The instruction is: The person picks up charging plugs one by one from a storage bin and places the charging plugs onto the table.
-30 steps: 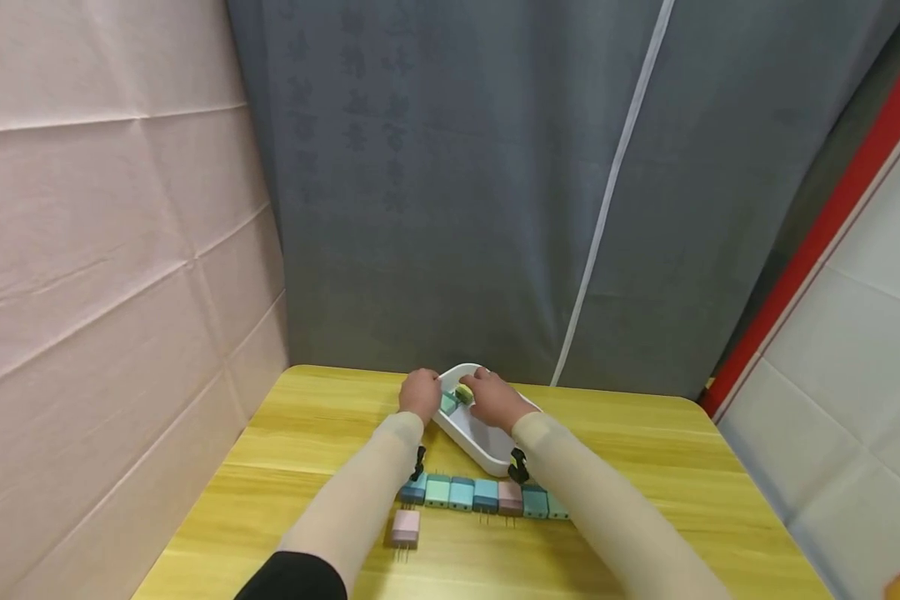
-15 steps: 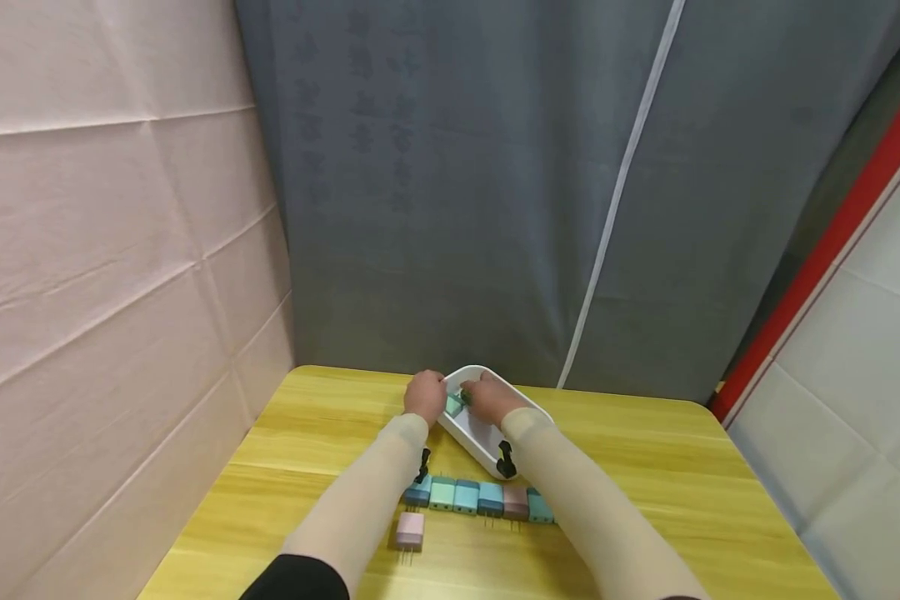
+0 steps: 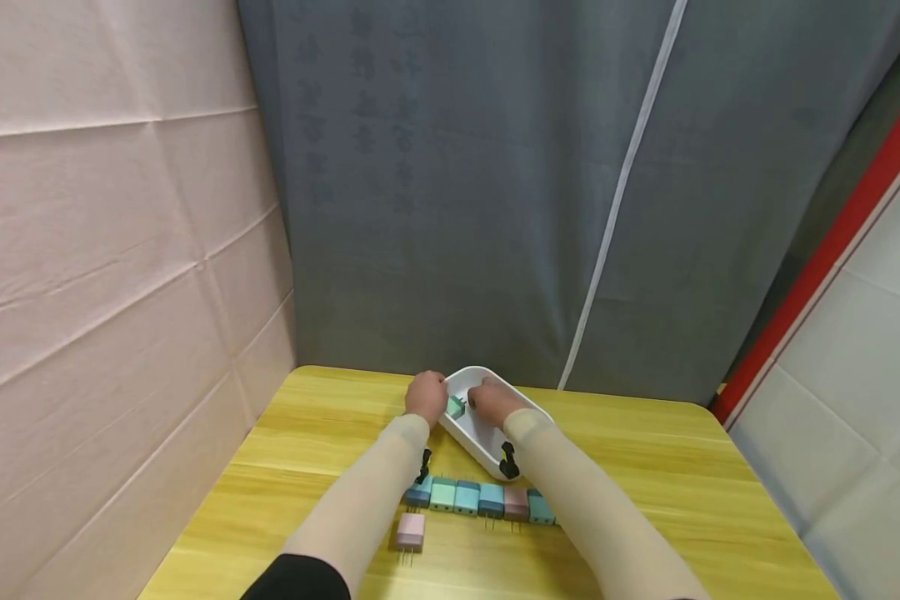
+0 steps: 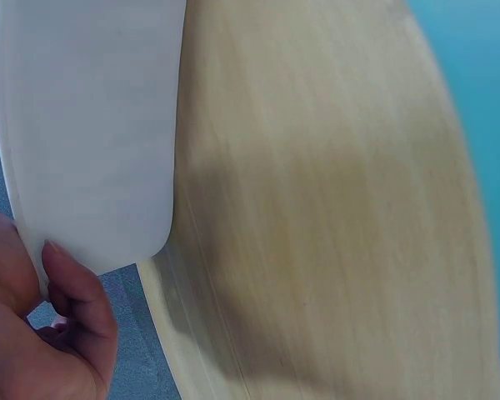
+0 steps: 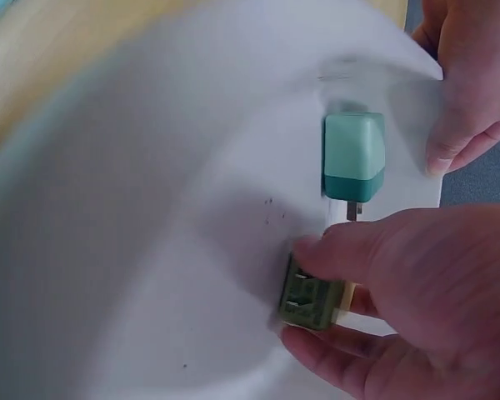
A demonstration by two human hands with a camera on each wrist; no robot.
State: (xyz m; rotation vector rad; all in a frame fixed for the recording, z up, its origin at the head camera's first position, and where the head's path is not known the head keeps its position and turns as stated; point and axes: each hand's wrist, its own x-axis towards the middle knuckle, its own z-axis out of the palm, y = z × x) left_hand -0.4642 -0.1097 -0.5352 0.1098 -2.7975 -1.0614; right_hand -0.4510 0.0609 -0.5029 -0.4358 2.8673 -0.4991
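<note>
Inside a white tray (image 5: pixel 192 250) are two small plug chargers, seen in the right wrist view. My right hand (image 5: pixel 437 292) pinches the olive-green charger (image 5: pixel 310 293) between thumb and fingers, its metal prongs showing. Beside it lies a mint and dark-teal charger (image 5: pixel 354 157), apart from the fingers, with its prongs towards my hand. At the tray's far left end, my left hand (image 3: pixel 425 397) grips the rim, thumb and fingers on either side. In the head view my right hand hides the olive-green charger.
In front of the tray, a row of two-tone chargers (image 3: pixel 467 497) stands on the wooden table (image 3: pixel 270 500), partly behind my right sleeve. A pink charger (image 3: pixel 410 532) lies nearer, prongs towards me. A grey curtain (image 3: pixel 450 208) hangs behind the table.
My right hand has lowered into the tray and now holds the olive-green charger away from the mint one. My left hand keeps its grip on the rim. The head view has shifted slightly.
</note>
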